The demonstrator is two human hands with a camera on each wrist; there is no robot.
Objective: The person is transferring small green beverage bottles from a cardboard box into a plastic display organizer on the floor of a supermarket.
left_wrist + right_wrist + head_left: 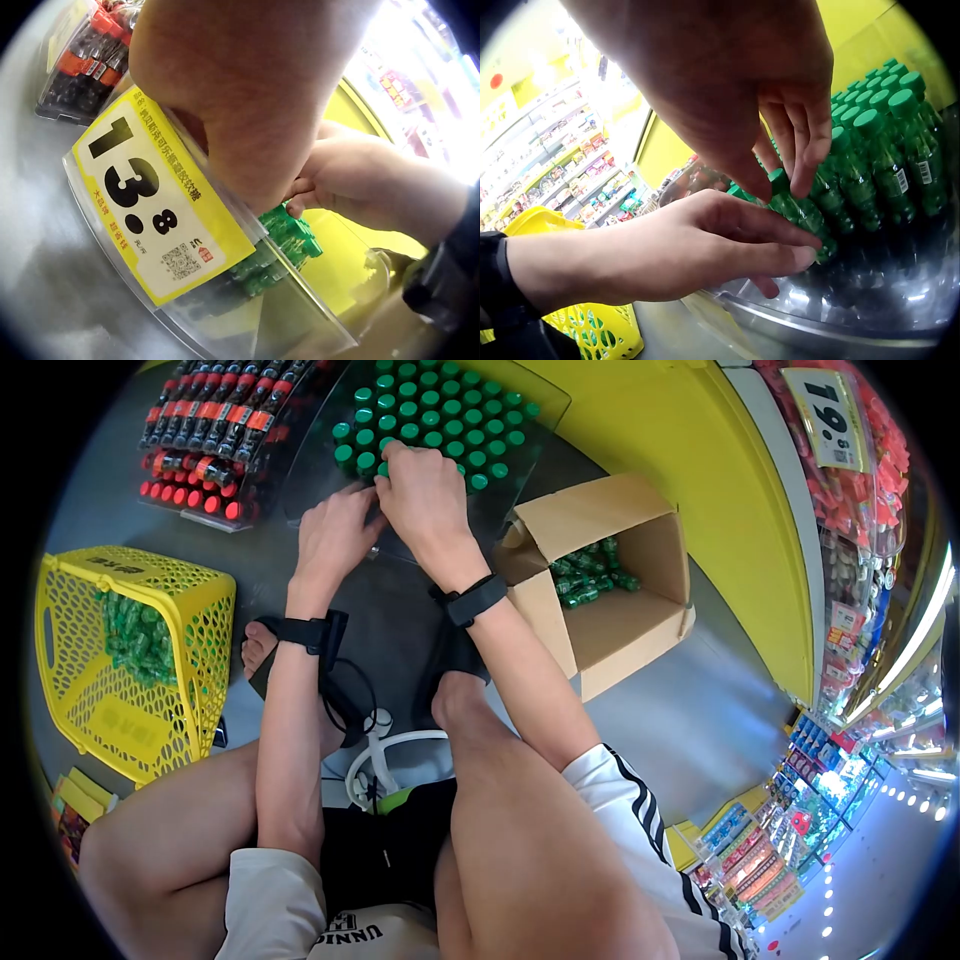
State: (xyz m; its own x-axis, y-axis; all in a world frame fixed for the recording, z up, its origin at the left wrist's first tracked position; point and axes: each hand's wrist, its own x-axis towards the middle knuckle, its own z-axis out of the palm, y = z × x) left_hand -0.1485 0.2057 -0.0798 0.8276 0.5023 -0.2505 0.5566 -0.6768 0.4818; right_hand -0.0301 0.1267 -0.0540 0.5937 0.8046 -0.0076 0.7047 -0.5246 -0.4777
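Observation:
Small green-capped bottles [430, 420] stand in close rows inside a clear plastic bin [300, 330]. Both hands meet at the bin's front corner, around one bottle [804, 215] that leans in the right wrist view. My left hand [335, 540] comes in low, its thumb and fingers pinching that bottle near its lower end. From above, my right hand [425, 500] holds its curled fingers [810, 154] around the bottle's capped end. Part of the grip is hidden behind the hands. In the left wrist view, a yellow-edged price card [154, 199] fronts the bin.
A yellow basket [205, 660] with green bottles stands at the left. An open cardboard box [640, 615] holding more of them is at the right. Dark bottles with red caps [205, 420] fill a neighbouring bin. A yellow curved panel [720, 510] borders the right side.

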